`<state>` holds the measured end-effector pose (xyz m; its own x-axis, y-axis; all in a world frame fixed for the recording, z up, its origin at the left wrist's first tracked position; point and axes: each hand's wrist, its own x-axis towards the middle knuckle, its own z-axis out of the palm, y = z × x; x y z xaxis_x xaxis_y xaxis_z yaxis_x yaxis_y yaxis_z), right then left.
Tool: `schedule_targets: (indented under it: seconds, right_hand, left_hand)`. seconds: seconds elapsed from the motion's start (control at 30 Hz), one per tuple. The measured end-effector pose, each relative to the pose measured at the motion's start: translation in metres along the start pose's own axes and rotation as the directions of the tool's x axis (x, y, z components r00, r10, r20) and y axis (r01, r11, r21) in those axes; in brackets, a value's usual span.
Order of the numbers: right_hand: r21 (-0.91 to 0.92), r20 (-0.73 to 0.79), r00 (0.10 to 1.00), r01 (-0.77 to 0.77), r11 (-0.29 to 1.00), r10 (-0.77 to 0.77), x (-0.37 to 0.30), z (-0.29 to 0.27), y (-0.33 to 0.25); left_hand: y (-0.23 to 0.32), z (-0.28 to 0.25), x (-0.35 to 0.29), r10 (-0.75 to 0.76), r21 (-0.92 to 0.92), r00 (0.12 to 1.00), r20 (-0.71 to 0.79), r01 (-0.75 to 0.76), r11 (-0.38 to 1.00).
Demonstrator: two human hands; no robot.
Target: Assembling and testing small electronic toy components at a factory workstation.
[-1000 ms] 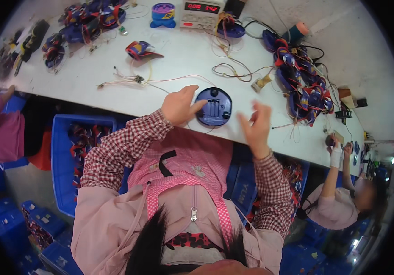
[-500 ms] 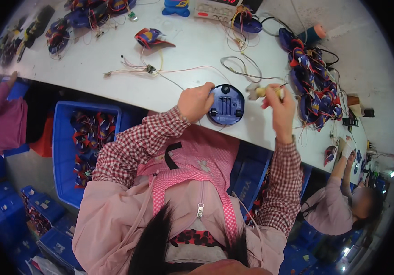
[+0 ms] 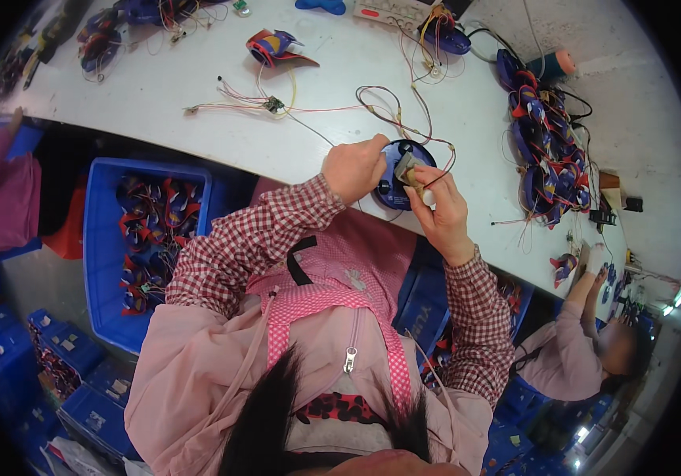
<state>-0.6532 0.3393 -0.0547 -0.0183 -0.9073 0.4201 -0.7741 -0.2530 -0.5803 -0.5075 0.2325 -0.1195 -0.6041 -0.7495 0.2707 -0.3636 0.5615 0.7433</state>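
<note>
Two grips of mine meet at one round dark-blue base [image 3: 390, 173], which lies on the white counter [image 3: 150, 91], close to its front edge and right before my body. My left grip [image 3: 354, 169] is closed on the left rim of this base, I suppose so that it cannot slide or turn. My right grip [image 3: 445, 213] is pinching a small block [image 3: 406, 169], yellowish with a grey face, between thumb and fingers. I hold it by its lower end, probably so that the grey face is free of my fingers; it is over the middle of the base, but whether the two touch I cannot tell. A dark cord [image 3: 453, 159] comes to my right grip from the loops on the counter; it lies slack, which perhaps spares me from being pulled.

Beyond the base, to the left, is a small circuit board [image 3: 275, 104] with thin wires spread around it; one grey wire goes toward my left grip. Farther away lies one bird-like coloured shell [image 3: 270, 47]. A pile of similar parts [image 3: 543, 131] runs along the right side, and a blue bin [image 3: 101, 254] with more parts stands lower, at my left; both seem placed to be near without crowding my front.
</note>
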Motion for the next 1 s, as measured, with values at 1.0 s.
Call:
schedule_targets:
  seconds: [1.0]
  right_hand:
    - [0.061, 0.126, 0.991, 0.029, 0.998, -0.036, 0.000, 0.005, 0.004]
  left_hand:
    - [0.004, 0.004, -0.001, 0.061, 0.044, 0.996, -0.061, -0.058, 0.997]
